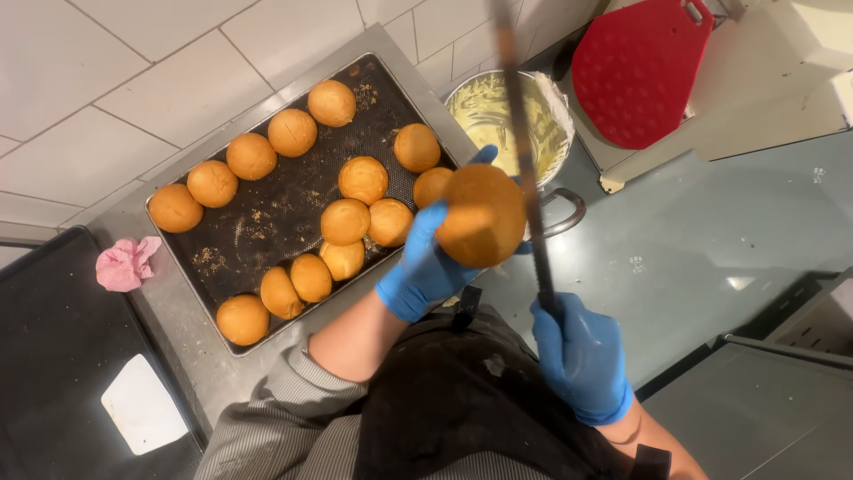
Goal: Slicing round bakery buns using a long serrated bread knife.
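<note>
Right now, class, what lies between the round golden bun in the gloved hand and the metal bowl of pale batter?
Head view: the long serrated knife blade crosses between bun and bowl.

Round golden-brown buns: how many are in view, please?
15 buns. Fourteen lie on the dark perforated baking tray: five along its wall-side edge, nine nearer the person. One is in the blue-gloved left hand, beside the right hand's long knife. More may hide behind it.

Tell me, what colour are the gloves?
Blue, on both the left hand and right hand, seen from the head camera.
</note>
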